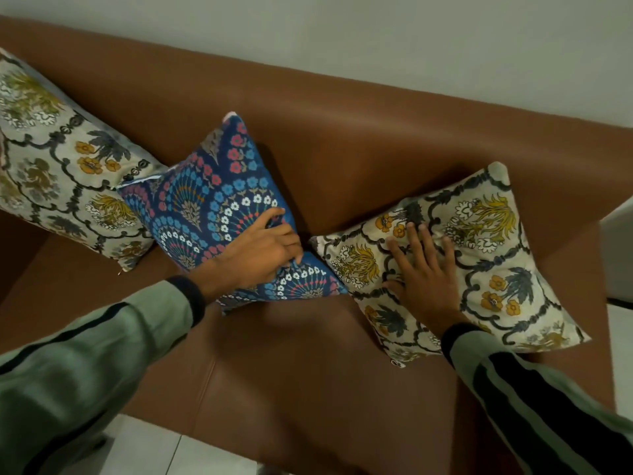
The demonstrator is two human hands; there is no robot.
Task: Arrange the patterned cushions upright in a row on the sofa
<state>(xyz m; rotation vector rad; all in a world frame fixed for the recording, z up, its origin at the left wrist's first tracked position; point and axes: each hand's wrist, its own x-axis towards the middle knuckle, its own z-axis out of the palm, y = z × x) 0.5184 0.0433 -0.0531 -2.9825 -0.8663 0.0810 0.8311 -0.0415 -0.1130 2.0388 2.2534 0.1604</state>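
Three patterned cushions lean against the backrest of a brown leather sofa (342, 138). A cream floral cushion (58, 159) stands at the left. Beside it sits a blue cushion (209, 200) with a flower-fan print, tilted onto a corner. My left hand (260, 252) pinches the blue cushion's fabric near its right edge. A second cream floral cushion (479, 255) leans at the right, close to the blue one's lower corner. My right hand (424, 272) lies flat on its face with fingers spread.
A pale wall (376, 36) runs behind the sofa. The sofa's right armrest (582, 173) rises just past the right cushion. White floor tiles (164, 450) show below the seat's front edge, and a white surface (616, 248) stands at the far right.
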